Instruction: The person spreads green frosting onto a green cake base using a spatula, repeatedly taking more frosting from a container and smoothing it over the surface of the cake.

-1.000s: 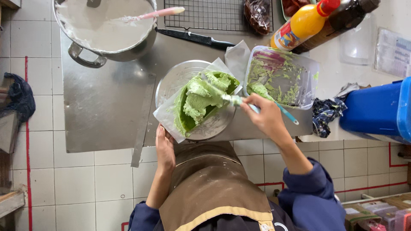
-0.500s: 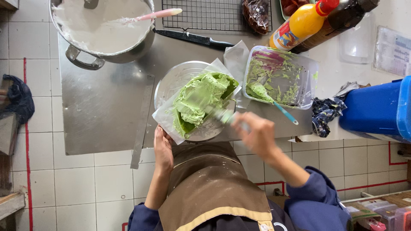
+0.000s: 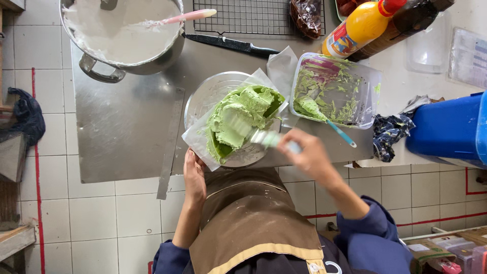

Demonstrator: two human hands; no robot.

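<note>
A mound of pale green cream [image 3: 241,119] sits on white paper [image 3: 195,139] over a round metal stand [image 3: 203,99] on the steel worktop [image 3: 116,132]. My right hand [image 3: 309,155] grips a pale flat tool [image 3: 264,137], blurred by motion, whose blade lies against the cream's near side. At the stand's near edge, my left hand [image 3: 194,175] rests with its fingers on the paper's corner. A clear plastic tub [image 3: 368,86] smeared with green cream stands to the right, and a teal-handled spatula [image 3: 335,129] lies in it.
A big steel pot [image 3: 127,30] of white batter holds a pink spatula [image 3: 187,16] at the back left. Behind the stand lie a black knife [image 3: 228,44] and a wire rack [image 3: 243,15]. An orange bottle [image 3: 355,28], a dark cloth [image 3: 388,137] and a blue bin [image 3: 446,129] sit right.
My right hand left the teal-handled spatula in the tub, drew back toward me, and now holds the pale tool against the cream. My left hand has stayed at the stand's edge.
</note>
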